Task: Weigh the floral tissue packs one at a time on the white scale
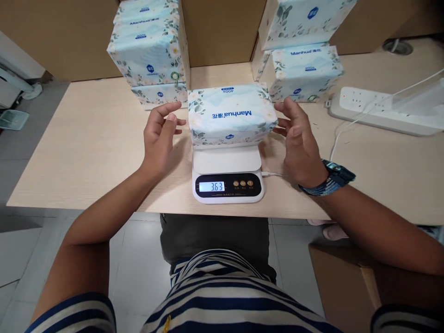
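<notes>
A pale blue floral tissue pack [231,115] marked "Manhua" lies on a white kitchen scale [227,178] near the front edge of the wooden table [86,152]. The scale's lit display reads 363. My left hand [160,138] hovers just left of the pack, fingers spread and curved, a small gap between them and the wrapper. My right hand [299,141], with a blue watch on its wrist, is at the pack's right end, fingers apart, fingertips at or very near the wrapper. Neither hand grips anything.
A stack of the same tissue packs [151,51] stands at the back left and another stack [300,55] at the back right. A white power strip [378,111] with cables lies at the right. A cardboard box [347,286] sits on the floor below right.
</notes>
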Demonstrator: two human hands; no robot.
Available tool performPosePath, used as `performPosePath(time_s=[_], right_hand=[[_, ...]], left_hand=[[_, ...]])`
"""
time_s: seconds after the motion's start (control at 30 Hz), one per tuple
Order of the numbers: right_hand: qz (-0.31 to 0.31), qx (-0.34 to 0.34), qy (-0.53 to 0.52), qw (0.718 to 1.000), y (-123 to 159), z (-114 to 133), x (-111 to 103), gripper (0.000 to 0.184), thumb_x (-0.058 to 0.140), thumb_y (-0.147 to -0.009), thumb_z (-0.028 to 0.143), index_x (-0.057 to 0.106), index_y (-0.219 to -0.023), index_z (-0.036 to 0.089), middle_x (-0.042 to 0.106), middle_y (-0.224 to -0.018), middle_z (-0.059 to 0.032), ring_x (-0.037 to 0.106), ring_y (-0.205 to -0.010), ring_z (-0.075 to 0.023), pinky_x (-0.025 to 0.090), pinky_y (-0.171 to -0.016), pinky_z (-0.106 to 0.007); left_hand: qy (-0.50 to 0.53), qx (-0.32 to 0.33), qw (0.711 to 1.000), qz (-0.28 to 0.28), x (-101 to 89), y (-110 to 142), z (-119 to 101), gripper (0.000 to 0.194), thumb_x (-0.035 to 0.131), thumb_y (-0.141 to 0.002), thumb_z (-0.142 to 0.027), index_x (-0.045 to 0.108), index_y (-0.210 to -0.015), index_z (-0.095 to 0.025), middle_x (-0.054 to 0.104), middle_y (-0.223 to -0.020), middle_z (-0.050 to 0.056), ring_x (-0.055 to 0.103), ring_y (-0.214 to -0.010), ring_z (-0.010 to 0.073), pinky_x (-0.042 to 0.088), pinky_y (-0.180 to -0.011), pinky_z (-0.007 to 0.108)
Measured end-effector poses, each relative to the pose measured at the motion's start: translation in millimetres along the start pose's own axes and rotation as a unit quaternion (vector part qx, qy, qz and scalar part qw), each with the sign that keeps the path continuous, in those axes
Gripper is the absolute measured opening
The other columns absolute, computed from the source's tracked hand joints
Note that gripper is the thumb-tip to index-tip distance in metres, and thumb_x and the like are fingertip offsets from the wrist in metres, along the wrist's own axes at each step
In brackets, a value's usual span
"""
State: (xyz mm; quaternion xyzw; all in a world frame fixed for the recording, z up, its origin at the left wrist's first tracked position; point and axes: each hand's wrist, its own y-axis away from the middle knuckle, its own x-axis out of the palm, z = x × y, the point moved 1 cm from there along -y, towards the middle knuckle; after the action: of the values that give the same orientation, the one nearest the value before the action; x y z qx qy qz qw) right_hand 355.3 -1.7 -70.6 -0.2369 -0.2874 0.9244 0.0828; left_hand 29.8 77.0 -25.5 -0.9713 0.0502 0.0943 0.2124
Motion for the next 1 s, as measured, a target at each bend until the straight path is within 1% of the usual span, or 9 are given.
performPosePath(time_s=[0.23, 0.37, 0.6, 0.73, 0.8, 0.87, 0.9, 0.93, 1.0], right_hand=[[0.009, 0.008, 0.013, 1.000, 0.2, 3.0, -0.6, 0.070, 0.027, -0.109, 0.076, 0.035, -0.171, 0.046, 0.053, -0.170, -0.0070, 0.068, -0.143, -0.0318, 0.058, -0.120, -0.057], [0.013, 0.014, 0.014, 1.000, 0.5, 3.4, -1.1, 0.070, 0.027, -0.109, 0.076, 0.035, -0.171, 0.046, 0.052, -0.170, -0.0075, 0.067, -0.144, -0.0321, 0.057, -0.120, -0.057], [0.014, 0.008, 0.006, 1.000, -0.6, 4.7, -1.4, 0.069, 0.029, -0.109, 0.076, 0.036, -0.171, 0.047, 0.052, -0.170, -0.0070, 0.068, -0.142, -0.0320, 0.057, -0.120, -0.054], [0.013, 0.012, -0.003, 1.000, -0.3, 7.1, -1.1, 0.068, 0.031, -0.109, 0.076, 0.038, -0.170, 0.047, 0.052, -0.171, -0.0070, 0.068, -0.143, -0.0313, 0.057, -0.120, -0.053], [0.013, 0.022, 0.005, 1.000, 0.7, 8.0, -0.6, 0.071, 0.031, -0.108, 0.076, 0.038, -0.171, 0.044, 0.052, -0.172, -0.0079, 0.066, -0.146, -0.0322, 0.056, -0.122, -0.056], [0.007, 0.043, 0.006, 0.999, 1.7, 8.1, -0.6, 0.072, 0.032, -0.108, 0.078, 0.035, -0.172, 0.044, 0.048, -0.176, -0.0069, 0.058, -0.155, -0.0325, 0.050, -0.128, -0.060], [-0.005, 0.059, -0.004, 0.998, 2.0, 7.9, -1.1, 0.072, 0.033, -0.108, 0.078, 0.032, -0.172, 0.047, 0.042, -0.180, -0.0047, 0.050, -0.162, -0.0314, 0.044, -0.132, -0.061], [-0.022, 0.079, -0.019, 0.996, 2.2, 7.9, -1.8, 0.072, 0.034, -0.107, 0.078, 0.028, -0.173, 0.050, 0.034, -0.184, -0.0011, 0.041, -0.168, -0.0292, 0.037, -0.137, -0.061], [-0.069, 0.127, -0.065, 0.987, 2.5, 9.0, -3.5, 0.072, 0.034, -0.107, 0.079, 0.020, -0.173, 0.056, 0.015, -0.190, 0.0084, 0.019, -0.176, -0.0226, 0.018, -0.144, -0.058]], left_hand=[[0.002, 0.011, 1.000, 0.001, 0.3, 1.0, -0.8, 0.033, 0.060, -0.104, -0.061, 0.072, -0.123, -0.037, 0.076, -0.139, 0.003, 0.077, -0.110, 0.0211, 0.066, -0.090, 0.035], [0.005, 0.002, 1.000, 0.005, 0.4, 1.5, -1.6, 0.032, 0.060, -0.104, -0.061, 0.072, -0.120, -0.035, 0.075, -0.141, 0.003, 0.077, -0.111, 0.0211, 0.065, -0.090, 0.035], [-0.013, 0.002, 1.000, 0.009, 0.6, 1.4, -3.7, 0.033, 0.057, -0.106, -0.060, 0.070, -0.123, -0.034, 0.073, -0.144, 0.004, 0.076, -0.113, 0.0223, 0.065, -0.093, 0.037], [-0.018, -0.001, 1.000, 0.010, -0.1, 1.7, -5.6, 0.040, 0.057, -0.104, -0.065, 0.070, -0.125, -0.034, 0.073, -0.144, 0.005, 0.075, -0.114, 0.0234, 0.066, -0.094, 0.038], [-0.025, -0.009, 1.000, 0.014, -0.7, 2.7, -3.6, 0.046, 0.056, -0.103, -0.071, 0.069, -0.129, -0.035, 0.070, -0.149, 0.006, 0.074, -0.124, 0.0263, 0.065, -0.100, 0.041], [-0.033, -0.022, 0.999, 0.021, -1.1, 4.1, 1.0, 0.058, 0.052, -0.101, -0.079, 0.064, -0.139, -0.038, 0.062, -0.161, 0.005, 0.064, -0.145, 0.0308, 0.062, -0.113, 0.047], [-0.032, -0.025, 0.999, 0.022, -1.3, 4.8, 4.0, 0.066, 0.049, -0.099, -0.084, 0.059, -0.147, -0.041, 0.054, -0.170, 0.004, 0.053, -0.158, 0.0323, 0.057, -0.120, 0.050], [-0.027, -0.026, 0.999, 0.023, -1.6, 5.4, 6.9, 0.074, 0.043, -0.098, -0.089, 0.052, -0.156, -0.045, 0.044, -0.178, 0.001, 0.041, -0.168, 0.0327, 0.051, -0.128, 0.053], [-0.012, -0.019, 1.000, 0.020, -2.5, 6.7, 11.4, 0.086, 0.031, -0.094, -0.095, 0.033, -0.168, -0.051, 0.022, -0.188, -0.006, 0.016, -0.178, 0.0308, 0.035, -0.140, 0.057]])
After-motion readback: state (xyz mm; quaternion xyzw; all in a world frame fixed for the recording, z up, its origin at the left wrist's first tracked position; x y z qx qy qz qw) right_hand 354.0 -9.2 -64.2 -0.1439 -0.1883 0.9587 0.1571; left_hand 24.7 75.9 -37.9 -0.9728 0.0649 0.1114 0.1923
